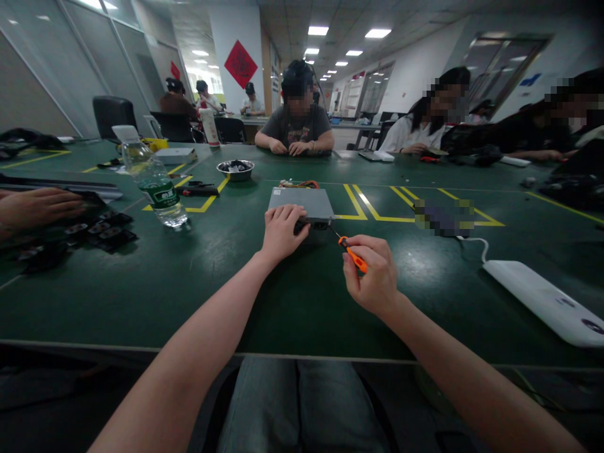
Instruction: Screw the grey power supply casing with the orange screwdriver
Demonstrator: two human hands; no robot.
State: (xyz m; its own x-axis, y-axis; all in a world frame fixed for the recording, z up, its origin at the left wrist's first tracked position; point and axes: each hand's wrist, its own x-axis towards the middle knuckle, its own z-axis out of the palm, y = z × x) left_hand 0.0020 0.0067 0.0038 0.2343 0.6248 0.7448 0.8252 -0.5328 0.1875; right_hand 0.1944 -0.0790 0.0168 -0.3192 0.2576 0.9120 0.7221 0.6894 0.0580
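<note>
Grey rectangular metal box (306,200) is held on the green tabletop (226,296) by the left hand (283,231); toward its near right corner, an orange-and-black-handled screwdriver (355,257) is angled, pinched in the right hand (377,272).

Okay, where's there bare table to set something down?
Bare: the green table between the bottle and left forearm, and between the right hand and white case. Crowded: left of the bottle, with black parts and another person's hand.
</note>
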